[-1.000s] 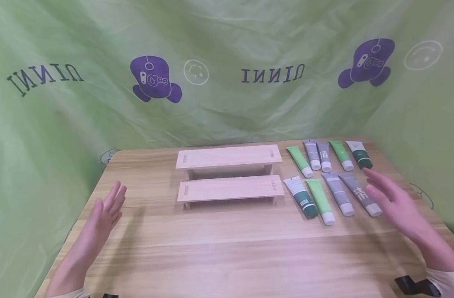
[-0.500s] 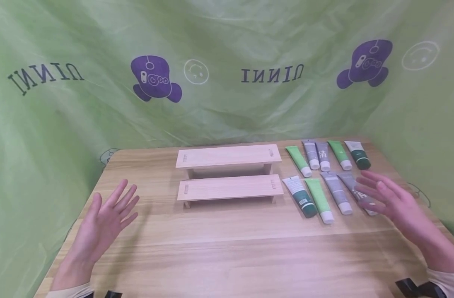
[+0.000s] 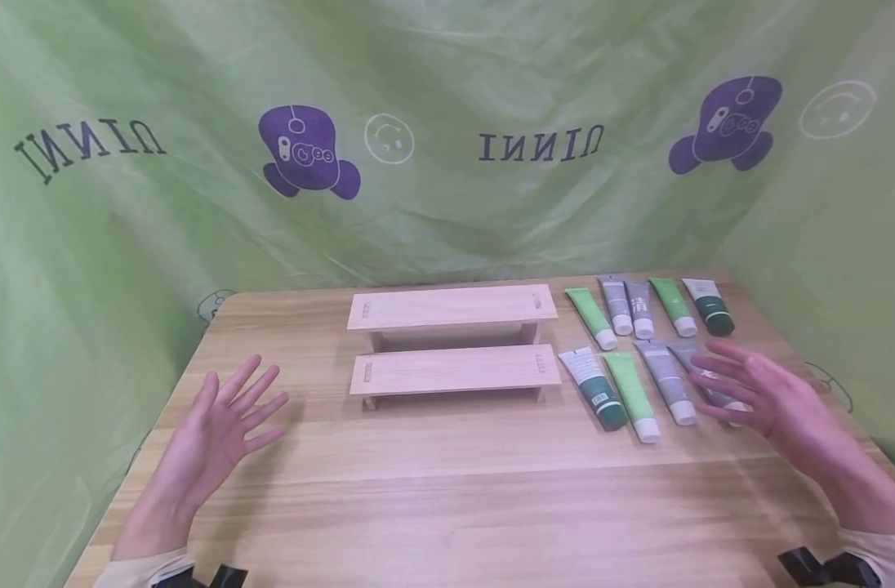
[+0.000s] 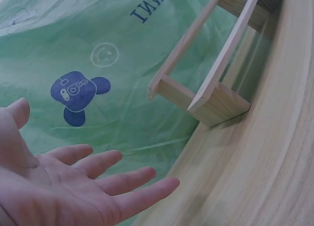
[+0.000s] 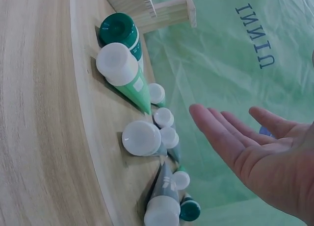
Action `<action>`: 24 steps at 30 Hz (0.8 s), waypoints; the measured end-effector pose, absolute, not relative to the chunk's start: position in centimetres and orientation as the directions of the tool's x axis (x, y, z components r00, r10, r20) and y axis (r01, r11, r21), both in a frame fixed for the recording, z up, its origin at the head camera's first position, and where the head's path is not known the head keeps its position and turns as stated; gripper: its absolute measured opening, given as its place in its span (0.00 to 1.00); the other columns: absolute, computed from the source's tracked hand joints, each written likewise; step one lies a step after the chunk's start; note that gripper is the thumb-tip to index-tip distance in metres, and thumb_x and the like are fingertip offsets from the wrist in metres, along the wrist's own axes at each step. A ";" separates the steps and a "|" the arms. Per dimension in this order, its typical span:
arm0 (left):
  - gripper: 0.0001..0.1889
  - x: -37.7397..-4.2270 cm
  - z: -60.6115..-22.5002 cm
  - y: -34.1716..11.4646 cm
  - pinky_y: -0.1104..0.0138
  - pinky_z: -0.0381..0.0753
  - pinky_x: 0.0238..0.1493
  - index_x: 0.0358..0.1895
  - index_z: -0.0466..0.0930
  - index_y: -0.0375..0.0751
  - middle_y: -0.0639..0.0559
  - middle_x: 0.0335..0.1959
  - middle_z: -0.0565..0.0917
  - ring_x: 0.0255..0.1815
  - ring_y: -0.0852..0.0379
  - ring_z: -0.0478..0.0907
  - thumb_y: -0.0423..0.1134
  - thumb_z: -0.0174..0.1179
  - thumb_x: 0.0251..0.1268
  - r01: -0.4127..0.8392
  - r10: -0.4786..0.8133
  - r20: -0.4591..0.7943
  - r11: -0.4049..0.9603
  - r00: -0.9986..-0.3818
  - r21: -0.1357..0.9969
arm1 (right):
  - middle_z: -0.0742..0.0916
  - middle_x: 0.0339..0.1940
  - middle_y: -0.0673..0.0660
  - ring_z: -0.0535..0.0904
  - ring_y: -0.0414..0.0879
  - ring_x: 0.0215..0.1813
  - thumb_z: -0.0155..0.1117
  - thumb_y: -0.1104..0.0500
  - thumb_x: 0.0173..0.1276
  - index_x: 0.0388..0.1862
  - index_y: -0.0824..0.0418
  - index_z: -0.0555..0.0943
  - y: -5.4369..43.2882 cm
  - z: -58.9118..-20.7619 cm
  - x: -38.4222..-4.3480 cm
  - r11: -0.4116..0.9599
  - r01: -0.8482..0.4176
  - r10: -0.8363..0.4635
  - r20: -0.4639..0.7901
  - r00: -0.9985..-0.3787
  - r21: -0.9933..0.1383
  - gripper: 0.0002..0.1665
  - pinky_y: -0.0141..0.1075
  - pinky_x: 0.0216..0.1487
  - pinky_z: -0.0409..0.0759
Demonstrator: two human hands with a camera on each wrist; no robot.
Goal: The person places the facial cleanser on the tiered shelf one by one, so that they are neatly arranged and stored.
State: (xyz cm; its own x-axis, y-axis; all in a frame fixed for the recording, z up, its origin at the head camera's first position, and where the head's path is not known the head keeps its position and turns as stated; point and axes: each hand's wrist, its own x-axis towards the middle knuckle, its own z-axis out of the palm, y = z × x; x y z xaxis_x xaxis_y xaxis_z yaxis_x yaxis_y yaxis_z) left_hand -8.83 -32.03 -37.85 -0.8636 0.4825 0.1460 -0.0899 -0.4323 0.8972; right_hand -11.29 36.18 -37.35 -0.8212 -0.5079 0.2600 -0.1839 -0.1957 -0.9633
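Lying flat in two rows at R of the wood-grain table [image 3: 447, 498], the tubes [image 3: 630, 392] all have caps [image 3: 647, 430] on & pointing toward the viewer; contents can't be seen. Total qty 9: 5 in back row, 4 in front. By colour: 3 green, 4 grey & 2 white/dk-green. White caps on 7 (green & grey), dk green on 2. Middle of back row: 2 grey side by side, v. close. Just L of the tubes, near table centre, is a pale wooden stand [image 3: 458, 371] w/ 2 boards, back one higher than front.

L hand [image 3: 214, 441]: raised over L side of table, fingers extended & spread, well apart from stand. R hand [image 3: 784, 404]: also raised, fingers extended; in head view it hides part of the rightmost front grey tube, but R wrist view shows it apart from the tubes. Each wrist has a cream sleeve [image 3: 881, 555] & black gear [image 3: 803, 565], the latter only partly in view.

Bkgd: creased lt-green curtain [image 3: 433, 229] behind table & along both sides. In head view its print incl. 2 whole purple figures [image 3: 300, 139], 2 lines of dark lettering [image 3: 518, 147] & white smiley outlines [image 3: 389, 139], some cut off at the frame edge.
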 end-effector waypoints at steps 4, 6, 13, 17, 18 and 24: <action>0.30 -9.3 -37.6 -31.7 0.52 0.76 0.66 0.82 0.28 0.47 0.60 0.74 0.68 0.70 0.51 0.71 0.52 0.18 0.84 -0.091 0.460 0.135 -0.436 -0.878 0.895 | 0.76 0.71 0.53 0.76 0.45 0.67 0.18 0.64 0.85 0.79 0.59 0.59 36.7 -37.2 -11.5 -0.166 -0.166 -0.490 0.227 -0.842 -0.972 0.31 0.41 0.58 0.83; 0.31 -9.7 -37.5 -31.6 0.51 0.77 0.65 0.81 0.27 0.44 0.60 0.73 0.70 0.68 0.51 0.73 0.51 0.21 0.85 -0.090 0.435 0.108 -0.411 -0.894 0.907 | 0.77 0.71 0.53 0.77 0.45 0.66 0.18 0.64 0.85 0.79 0.58 0.60 37.1 -37.2 -11.8 -0.180 -0.143 -0.499 0.215 -0.839 -0.973 0.31 0.41 0.58 0.83; 0.35 -11.4 -37.1 -31.0 0.49 0.78 0.63 0.81 0.28 0.42 0.48 0.78 0.59 0.65 0.49 0.76 0.50 0.33 0.85 -0.138 0.335 -0.048 -0.252 -0.941 0.958 | 0.79 0.69 0.53 0.79 0.47 0.64 0.20 0.63 0.85 0.78 0.54 0.62 39.1 -37.6 -12.6 -0.217 -0.048 -0.523 0.158 -0.837 -0.975 0.30 0.43 0.57 0.83; 0.38 -12.9 -36.8 -30.1 0.46 0.77 0.63 0.82 0.30 0.43 0.39 0.82 0.46 0.64 0.49 0.78 0.53 0.39 0.84 -0.187 0.293 -0.131 -0.172 -0.947 0.967 | 0.81 0.67 0.51 0.81 0.46 0.62 0.24 0.64 0.85 0.76 0.51 0.64 40.3 -37.8 -12.7 -0.152 -0.037 -0.494 0.108 -0.863 -0.988 0.29 0.42 0.55 0.85; 0.38 -13.2 -36.8 -29.9 0.46 0.77 0.63 0.82 0.30 0.43 0.38 0.82 0.44 0.64 0.49 0.77 0.53 0.40 0.83 -0.194 0.283 -0.145 -0.152 -0.948 0.969 | 0.81 0.67 0.51 0.80 0.46 0.62 0.24 0.65 0.85 0.76 0.50 0.64 40.6 -37.9 -12.7 -0.141 -0.034 -0.493 0.100 -0.864 -0.989 0.29 0.42 0.55 0.85; 0.40 -15.2 -36.6 -28.7 0.43 0.73 0.66 0.82 0.31 0.45 0.36 0.82 0.44 0.69 0.40 0.70 0.54 0.44 0.82 -0.230 0.253 -0.199 -0.100 -0.947 0.968 | 0.82 0.65 0.51 0.81 0.45 0.61 0.26 0.66 0.85 0.75 0.48 0.66 42.0 -38.4 -12.8 -0.063 -0.022 -0.478 0.050 -0.877 -0.998 0.30 0.41 0.54 0.85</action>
